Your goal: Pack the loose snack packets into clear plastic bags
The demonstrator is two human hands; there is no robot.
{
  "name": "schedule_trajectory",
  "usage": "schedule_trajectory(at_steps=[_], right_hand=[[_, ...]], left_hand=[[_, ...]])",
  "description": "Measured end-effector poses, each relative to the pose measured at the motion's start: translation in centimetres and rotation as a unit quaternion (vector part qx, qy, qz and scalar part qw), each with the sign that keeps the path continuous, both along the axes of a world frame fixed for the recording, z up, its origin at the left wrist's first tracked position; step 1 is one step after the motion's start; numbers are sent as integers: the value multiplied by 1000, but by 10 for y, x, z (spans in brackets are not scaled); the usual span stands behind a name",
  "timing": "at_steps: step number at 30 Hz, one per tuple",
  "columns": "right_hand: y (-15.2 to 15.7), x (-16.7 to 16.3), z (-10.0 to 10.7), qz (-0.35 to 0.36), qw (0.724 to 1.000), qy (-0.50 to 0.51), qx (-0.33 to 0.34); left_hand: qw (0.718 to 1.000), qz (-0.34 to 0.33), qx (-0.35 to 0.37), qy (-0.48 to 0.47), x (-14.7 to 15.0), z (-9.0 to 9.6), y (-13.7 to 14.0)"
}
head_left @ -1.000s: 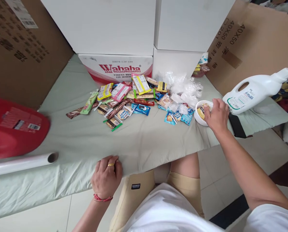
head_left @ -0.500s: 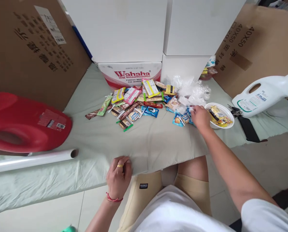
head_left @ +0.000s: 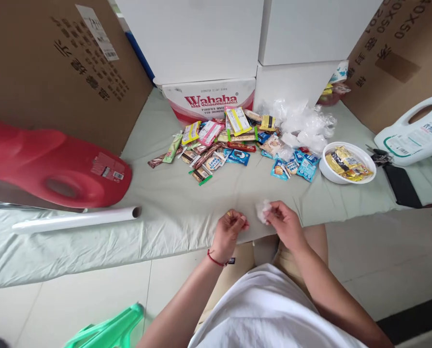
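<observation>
Between the fingers of my right hand is a small crumpled clear plastic bag, held just above the front of the table. Facing it across a short gap, my left hand has its thumb and fingers pinched together; whether anything is in them is hidden. Beyond the hands lies a loose pile of wrapped snack bars and biscuits. Several blue snack packets lie to its right, beside a white round tub holding yellow packets. More crumpled clear plastic bags are heaped behind them.
A red jug and a white film roll lie at left. White boxes and a Wahaha carton stand behind. At right are a white jug and a black phone-like object. A green stool is on the floor.
My right hand has come back from the blue packets to the table's front, holding the plastic bag. My left hand has shifted right and turned toward it. The view has shifted.
</observation>
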State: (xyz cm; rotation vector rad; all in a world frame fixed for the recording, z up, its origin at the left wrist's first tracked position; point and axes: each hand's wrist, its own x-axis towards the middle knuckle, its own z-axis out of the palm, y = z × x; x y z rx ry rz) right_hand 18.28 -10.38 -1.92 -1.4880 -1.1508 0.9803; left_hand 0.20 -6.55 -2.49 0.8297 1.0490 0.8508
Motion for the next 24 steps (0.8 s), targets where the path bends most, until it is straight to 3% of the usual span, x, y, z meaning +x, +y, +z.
schedule_trajectory(at_steps=[2, 4, 8, 11, 17, 21, 22, 24], right_hand=[[0, 8, -3, -24, 999, 43, -13], [-1, 9, -2, -21, 1000, 21, -8], [-2, 0, 4, 46, 998, -45, 19], [-2, -3, 4, 52, 998, -33, 17], [-8, 8, -7, -26, 990, 130, -47], [-16, 18, -11, 52, 988, 119, -86], [-17, 23, -10, 46, 990, 106, -87], [-16, 33, -3, -38, 995, 70, -60]], left_hand=[[1000, 13, 9, 5, -4, 0, -4], [999, 9, 41, 23, -3, 3, -8], [994, -13, 94, 58, 8, 6, -10], [996, 6, 74, 56, 12, 3, -5], [994, 90, -21, -60, 7, 2, 3], [991, 95, 16, -95, 5, 8, 3], [991, 93, 30, -95, 5, 9, 3], [990, 90, 52, -90, 4, 11, 2]])
